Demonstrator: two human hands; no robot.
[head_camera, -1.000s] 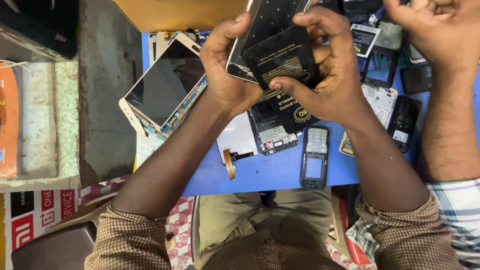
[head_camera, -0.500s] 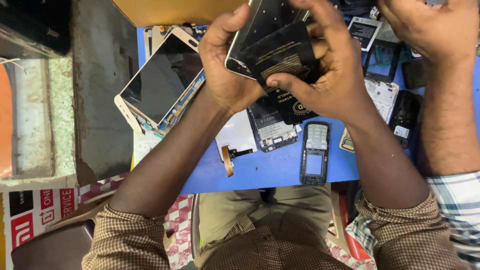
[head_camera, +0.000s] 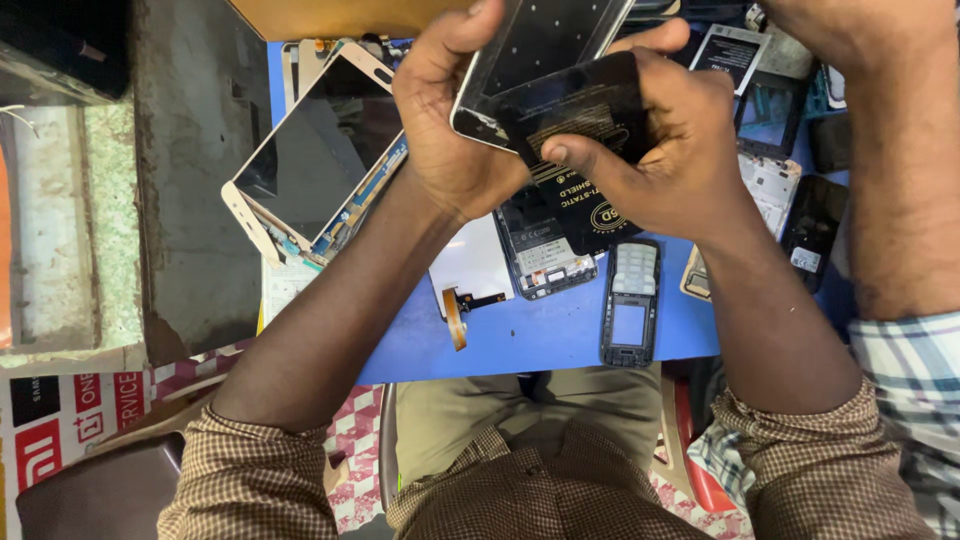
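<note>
Above the blue tabletop (head_camera: 540, 345), a phone frame (head_camera: 545, 50) with a silver edge is held in both hands, tilted, its inner face toward the camera. A dark glossy sheet (head_camera: 580, 105) lies over its lower part. The left hand (head_camera: 450, 130) is curled around the frame's left edge, thumb up along the side, fingers wrapped behind it. The right hand (head_camera: 670, 150) grips from the other side: its thumb (head_camera: 590, 165) presses flat on the dark sheet's lower edge while the other fingers close over the top, so the sheet is pinched against the frame.

Just beneath the hands, on the tabletop, lie a black packet (head_camera: 590, 215), an opened phone body (head_camera: 540, 260) showing its innards, and a white panel (head_camera: 470, 265) with a brown flex cable (head_camera: 455, 320). A small keypad phone housing (head_camera: 630, 305) lies near the tabletop's front edge. To the left, a white and gold smartphone (head_camera: 320, 160) with a dark screen rests tilted on other parts. At the right, another person's forearm (head_camera: 900, 150) reaches in over more phone parts (head_camera: 770, 110).
</note>
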